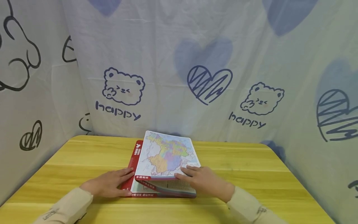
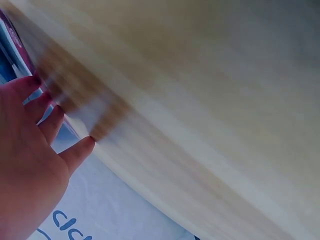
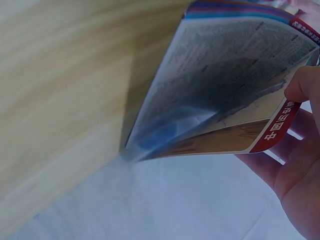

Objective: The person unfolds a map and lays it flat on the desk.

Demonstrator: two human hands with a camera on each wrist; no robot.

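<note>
A folded map (image 1: 165, 155) with red-labelled edges lies on the table, its top panel printed with a coloured map and raised a little at the near edge. My right hand (image 1: 208, 182) holds that panel at its near right side. In the right wrist view the thumb (image 3: 302, 85) is on the panel's underside (image 3: 235, 75), with the other fingers behind it. My left hand (image 1: 107, 183) rests along the red left margin (image 1: 135, 155), fingers spread and fairly straight. The left wrist view shows these fingertips (image 2: 86, 144) by the map's edge.
The yellow wood-grain table (image 1: 246, 174) has rounded far corners. Behind it hangs a white curtain (image 1: 165, 93) printed with bears, hearts and "happy". Similar cloth (image 1: 53, 93) encloses the left side, and more hangs on the right.
</note>
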